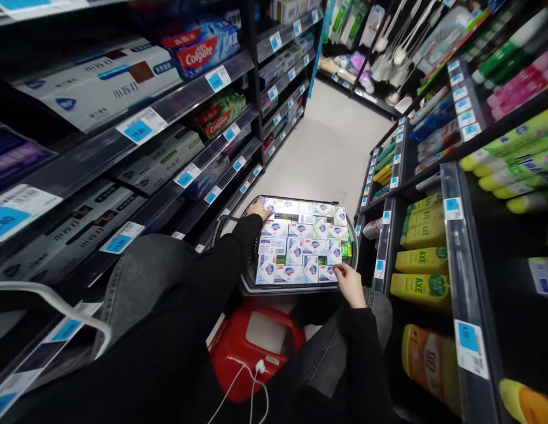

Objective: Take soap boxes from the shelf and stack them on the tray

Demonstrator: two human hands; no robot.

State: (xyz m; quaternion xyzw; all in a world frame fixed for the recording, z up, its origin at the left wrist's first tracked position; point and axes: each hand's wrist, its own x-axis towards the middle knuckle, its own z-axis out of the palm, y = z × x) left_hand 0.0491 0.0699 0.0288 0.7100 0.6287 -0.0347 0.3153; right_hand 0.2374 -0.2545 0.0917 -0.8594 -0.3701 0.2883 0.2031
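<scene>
Head view, looking down a narrow shop aisle: a person in black sleeves and grey trousers sits low on a red plastic stool (232,353), with a dark wire shopping basket (354,250) on the floor just ahead, packed edge to edge with small white and blue soap boxes (295,250). The left hand (259,209) rests on the far left corner of the basket, fingers curled over a box there, though whether it grips the box cannot be told. The right hand (351,284) lies at the near right corner, fingertips touching the nearest box, fingers loosely bent and not clamped on anything visible. Black shelving on the left carries long grey toothpaste cartons (97,85) and a red Colgate pack (201,50) behind blue price tags (136,131). On the right, yellow AXE bottles (421,259) stand in rows. A white cable (247,383) trails across the lap.
</scene>
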